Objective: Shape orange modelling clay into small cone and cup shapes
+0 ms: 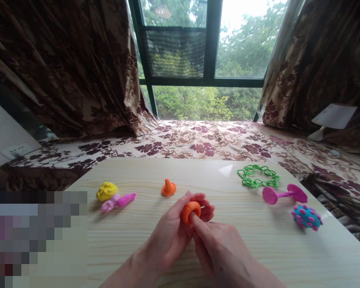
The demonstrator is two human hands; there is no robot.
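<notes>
A hollowed, rounded piece of orange modelling clay [187,209] with a thick rim sits in my left hand [174,230]. The fingers of that hand curl around its far side. My right hand [220,244] grips the near side, with a finger pressed into the hollow; its other fingertips are partly hidden beneath the piece. Just beyond my hands, a small orange clay hat with a pointed tip [168,188] stands on the light wooden table [132,248].
Left on the table are a yellow clay lump [107,191] and a pink clay figure [117,202]. To the right lie a green clay chain [274,173], a magenta dumbbell shape [284,195] and a blue ball with pink bumps [306,217]. A lamp [334,116] stands beyond.
</notes>
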